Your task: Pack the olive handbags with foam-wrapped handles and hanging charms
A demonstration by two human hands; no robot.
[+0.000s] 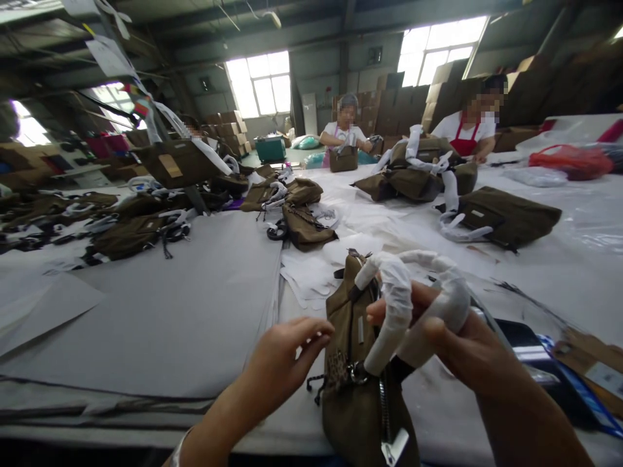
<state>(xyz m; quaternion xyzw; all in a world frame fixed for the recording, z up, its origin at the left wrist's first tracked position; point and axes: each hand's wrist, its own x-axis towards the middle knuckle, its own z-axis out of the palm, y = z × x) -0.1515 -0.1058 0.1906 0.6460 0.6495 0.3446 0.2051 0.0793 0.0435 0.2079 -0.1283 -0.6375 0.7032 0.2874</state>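
An olive-brown handbag (357, 405) stands on the white-covered table in front of me. Both its handles (389, 305) are wrapped in white paper. My right hand (467, 337) is closed around the right-hand handle, and its fingertips reach through toward the other one. My left hand (292, 353) is at the bag's left side, thumb and fingers drawn together in a pinch. Whether anything thin is between those fingertips is too small to make out. A zipper (383, 402) runs along the bag's top, with a white-wrapped pull at its near end. Dark cords hang by a metal ring.
More olive bags lie at the centre (309, 227), left (129, 237) and right (506, 217). White paper sheets (195, 305) cover the left side. Brown tags (591, 357) and a dark blue-edged item are at the right. Two people (345, 133) work across the table.
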